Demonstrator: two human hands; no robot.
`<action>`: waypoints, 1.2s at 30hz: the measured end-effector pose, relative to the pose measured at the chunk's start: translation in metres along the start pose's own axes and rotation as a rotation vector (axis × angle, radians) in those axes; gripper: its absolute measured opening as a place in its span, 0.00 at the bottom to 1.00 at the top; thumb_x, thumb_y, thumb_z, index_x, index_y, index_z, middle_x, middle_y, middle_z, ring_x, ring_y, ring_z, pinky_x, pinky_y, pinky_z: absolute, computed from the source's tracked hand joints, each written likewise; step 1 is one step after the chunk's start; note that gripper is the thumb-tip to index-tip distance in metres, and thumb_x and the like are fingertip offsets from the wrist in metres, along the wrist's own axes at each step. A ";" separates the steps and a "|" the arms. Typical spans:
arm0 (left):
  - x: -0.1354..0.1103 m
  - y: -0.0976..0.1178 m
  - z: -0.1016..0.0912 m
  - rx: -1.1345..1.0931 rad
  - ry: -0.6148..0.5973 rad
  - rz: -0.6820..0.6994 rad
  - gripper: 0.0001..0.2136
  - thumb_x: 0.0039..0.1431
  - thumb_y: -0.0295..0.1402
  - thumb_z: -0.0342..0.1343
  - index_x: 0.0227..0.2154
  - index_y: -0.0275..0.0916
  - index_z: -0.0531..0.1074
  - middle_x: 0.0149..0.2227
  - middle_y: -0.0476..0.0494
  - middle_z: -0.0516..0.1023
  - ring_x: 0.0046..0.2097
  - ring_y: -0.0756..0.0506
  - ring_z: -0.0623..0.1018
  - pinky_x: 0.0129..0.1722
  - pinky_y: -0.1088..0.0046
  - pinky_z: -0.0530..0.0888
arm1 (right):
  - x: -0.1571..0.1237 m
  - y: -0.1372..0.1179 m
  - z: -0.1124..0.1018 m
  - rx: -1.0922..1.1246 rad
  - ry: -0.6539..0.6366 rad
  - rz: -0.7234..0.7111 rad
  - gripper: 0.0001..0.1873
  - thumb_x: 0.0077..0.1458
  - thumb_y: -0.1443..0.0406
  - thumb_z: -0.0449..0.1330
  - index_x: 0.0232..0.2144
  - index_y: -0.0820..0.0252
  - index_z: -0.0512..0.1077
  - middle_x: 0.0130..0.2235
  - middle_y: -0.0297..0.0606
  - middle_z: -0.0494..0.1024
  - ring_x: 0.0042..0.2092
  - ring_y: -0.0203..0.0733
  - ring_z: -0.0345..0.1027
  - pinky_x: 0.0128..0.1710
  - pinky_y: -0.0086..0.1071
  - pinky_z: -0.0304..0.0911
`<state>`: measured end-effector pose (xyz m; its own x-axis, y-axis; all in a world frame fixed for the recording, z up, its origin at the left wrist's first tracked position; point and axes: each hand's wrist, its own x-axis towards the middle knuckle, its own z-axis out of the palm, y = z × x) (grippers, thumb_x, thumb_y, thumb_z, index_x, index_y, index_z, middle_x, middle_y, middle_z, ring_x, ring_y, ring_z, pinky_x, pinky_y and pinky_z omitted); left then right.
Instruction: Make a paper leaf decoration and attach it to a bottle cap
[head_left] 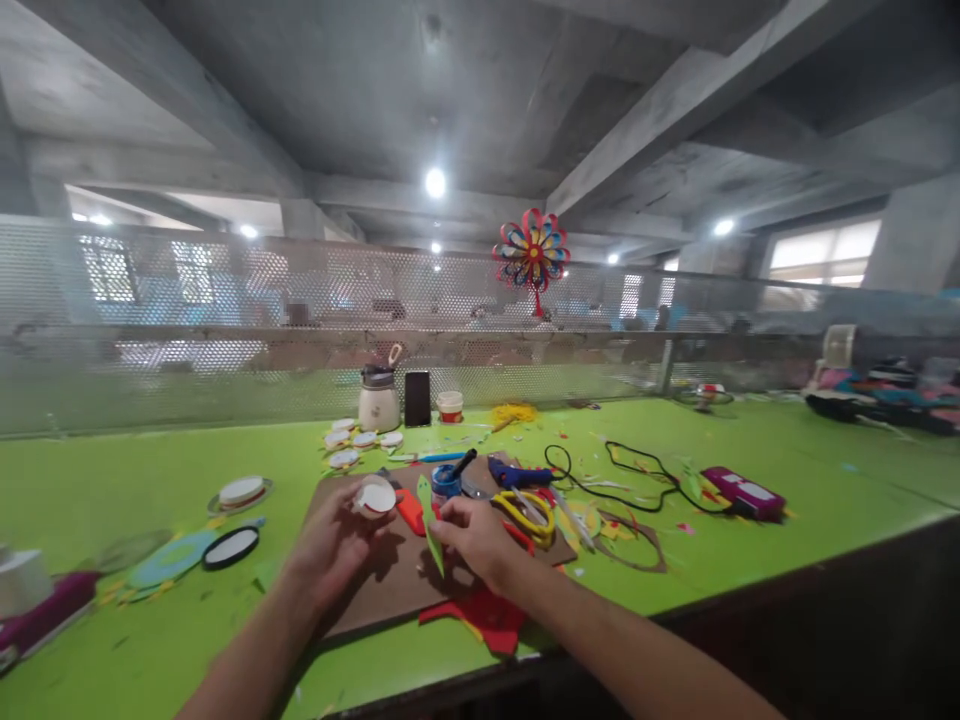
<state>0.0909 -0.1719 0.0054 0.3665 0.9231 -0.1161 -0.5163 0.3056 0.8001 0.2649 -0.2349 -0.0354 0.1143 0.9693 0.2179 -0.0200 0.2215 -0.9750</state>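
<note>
My left hand [336, 545] holds a small round white disc [375, 497] between thumb and fingers, above the brown board [360, 595]. Pinched in my right hand [476, 540] is a narrow green leaf-shaped paper piece [426, 500], held upright beside the disc. Behind it stands a blue jar [446, 481] with a dark-handled tool [465, 461] in it. Yellow-handled scissors [529, 512] and a blue glue gun [521, 473] lie right of the jar. An orange piece [410, 510] rests between my hands, and red paper [487, 618] lies at the board's front edge.
Several small white discs [343, 459] lie at the back, near a lidded jug [379, 400], a phone [418, 399] and a small tub [450, 406]. A black cord leads to a purple box [744, 494] at right. A mesh screen [315, 370] lines the table's back.
</note>
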 end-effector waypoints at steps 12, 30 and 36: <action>-0.001 -0.006 0.000 0.180 -0.076 -0.028 0.22 0.51 0.24 0.62 0.49 0.41 0.67 0.36 0.39 0.79 0.31 0.43 0.81 0.29 0.68 0.79 | -0.001 -0.004 -0.007 -0.219 0.000 -0.196 0.08 0.50 0.63 0.60 0.23 0.59 0.65 0.21 0.28 0.64 0.24 0.33 0.57 0.25 0.28 0.55; 0.011 -0.008 -0.008 0.304 -0.088 0.012 0.15 0.52 0.29 0.62 0.44 0.38 0.70 0.34 0.40 0.80 0.30 0.42 0.81 0.29 0.66 0.80 | 0.004 -0.003 -0.007 -0.298 0.027 -0.214 0.05 0.50 0.65 0.58 0.24 0.59 0.65 0.23 0.29 0.66 0.26 0.34 0.59 0.26 0.27 0.57; 0.009 -0.010 -0.006 0.294 -0.060 -0.006 0.13 0.51 0.26 0.62 0.40 0.37 0.71 0.34 0.41 0.80 0.30 0.44 0.81 0.34 0.66 0.81 | 0.003 -0.006 -0.008 -0.278 0.034 -0.200 0.05 0.50 0.66 0.57 0.24 0.59 0.65 0.23 0.28 0.67 0.25 0.33 0.60 0.27 0.27 0.58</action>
<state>0.0951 -0.1657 -0.0071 0.4183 0.9035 -0.0932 -0.2707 0.2220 0.9367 0.2729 -0.2344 -0.0297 0.1214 0.9043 0.4093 0.2771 0.3651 -0.8888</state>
